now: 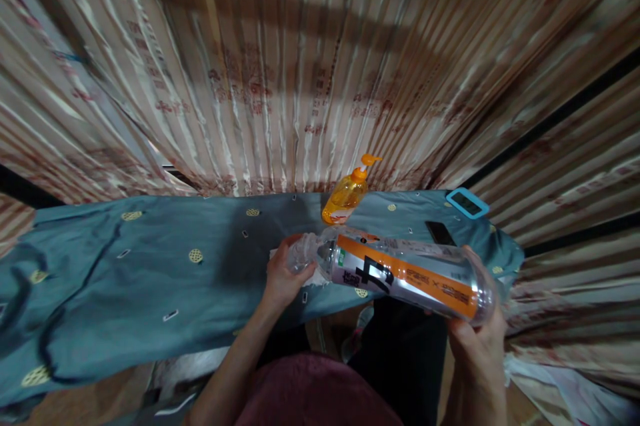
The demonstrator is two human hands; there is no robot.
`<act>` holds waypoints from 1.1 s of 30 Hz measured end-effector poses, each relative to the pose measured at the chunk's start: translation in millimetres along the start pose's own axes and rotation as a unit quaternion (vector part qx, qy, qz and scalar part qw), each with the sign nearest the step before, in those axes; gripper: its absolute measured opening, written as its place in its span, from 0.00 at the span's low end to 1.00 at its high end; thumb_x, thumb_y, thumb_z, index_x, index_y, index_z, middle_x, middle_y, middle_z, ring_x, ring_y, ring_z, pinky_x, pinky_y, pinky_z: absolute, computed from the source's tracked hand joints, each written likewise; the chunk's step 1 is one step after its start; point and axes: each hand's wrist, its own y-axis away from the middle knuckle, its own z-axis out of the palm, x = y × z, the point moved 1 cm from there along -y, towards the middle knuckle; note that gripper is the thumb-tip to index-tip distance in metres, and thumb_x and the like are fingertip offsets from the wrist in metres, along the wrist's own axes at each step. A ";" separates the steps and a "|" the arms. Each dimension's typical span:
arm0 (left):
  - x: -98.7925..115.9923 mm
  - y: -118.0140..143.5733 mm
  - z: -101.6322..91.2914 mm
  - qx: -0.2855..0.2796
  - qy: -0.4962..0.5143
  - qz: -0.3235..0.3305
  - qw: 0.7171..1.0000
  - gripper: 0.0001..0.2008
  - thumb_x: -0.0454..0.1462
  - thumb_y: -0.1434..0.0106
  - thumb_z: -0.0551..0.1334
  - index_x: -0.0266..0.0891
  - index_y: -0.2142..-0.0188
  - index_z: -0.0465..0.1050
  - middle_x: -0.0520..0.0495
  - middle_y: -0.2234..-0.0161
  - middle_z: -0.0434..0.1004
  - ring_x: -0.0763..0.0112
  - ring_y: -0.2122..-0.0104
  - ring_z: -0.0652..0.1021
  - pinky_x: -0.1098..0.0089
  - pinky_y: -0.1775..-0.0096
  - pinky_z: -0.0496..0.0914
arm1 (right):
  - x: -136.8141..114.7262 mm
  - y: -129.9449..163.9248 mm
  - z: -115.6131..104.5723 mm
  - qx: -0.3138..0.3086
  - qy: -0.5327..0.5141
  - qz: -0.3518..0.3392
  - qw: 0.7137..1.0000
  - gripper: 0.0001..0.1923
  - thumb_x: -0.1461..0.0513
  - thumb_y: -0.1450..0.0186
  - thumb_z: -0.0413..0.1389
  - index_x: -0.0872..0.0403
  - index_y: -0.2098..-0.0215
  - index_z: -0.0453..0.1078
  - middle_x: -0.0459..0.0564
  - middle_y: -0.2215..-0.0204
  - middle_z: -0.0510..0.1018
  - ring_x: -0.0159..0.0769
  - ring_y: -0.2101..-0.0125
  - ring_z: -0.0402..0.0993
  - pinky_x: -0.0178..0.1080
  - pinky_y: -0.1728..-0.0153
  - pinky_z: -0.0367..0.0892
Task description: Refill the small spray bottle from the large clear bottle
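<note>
A large clear plastic bottle with an orange and white label lies nearly level in the air above the table's near edge. My right hand grips its base end at the lower right. My left hand wraps the bottle's neck end, with a white cloth or tissue beneath the fingers. Whether the bottle has a cap is hidden by my left hand.
A table under a blue-green patterned cloth spans the view. An orange pump bottle stands at its far edge. A dark phone and a blue-framed device lie at the right. Striped curtains hang behind.
</note>
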 end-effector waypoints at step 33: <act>0.4 0.8 1.3 -0.010 0.016 0.018 1.000 0.26 0.38 0.48 0.70 0.41 0.49 0.71 0.47 0.52 0.82 0.60 0.52 0.82 0.60 0.47 0.75 | -8.7 2.0 -2.3 0.011 -0.028 0.034 0.999 0.50 0.46 0.45 0.67 0.53 0.30 0.57 0.61 0.31 0.62 0.65 0.34 0.59 0.64 0.34 0.52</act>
